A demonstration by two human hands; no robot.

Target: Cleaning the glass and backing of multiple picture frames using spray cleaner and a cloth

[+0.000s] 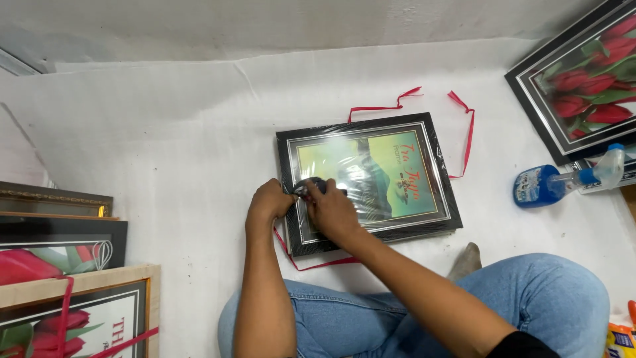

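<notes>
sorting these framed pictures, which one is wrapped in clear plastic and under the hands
The black-framed green landscape picture at centre, glossy with plastic wrap, under the left hand and right hand. The red-flower frames lie at the edges, untouched.

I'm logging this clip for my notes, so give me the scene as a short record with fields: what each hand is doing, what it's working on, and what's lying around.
Setting: white sheet spread on the floor, person seated in jeans
Left hand: at the left edge of the framed picture, fingers pinched there
Right hand: on the frame, touching a small dark object, too hidden to identify
Framed picture: black frame, wrapped in clear film, lying flat
Red ribbon: runs under and around the frame
Nearby: blue spray bottle lying on its side to the right; tulip picture top right; stacked frames on the left
</notes>
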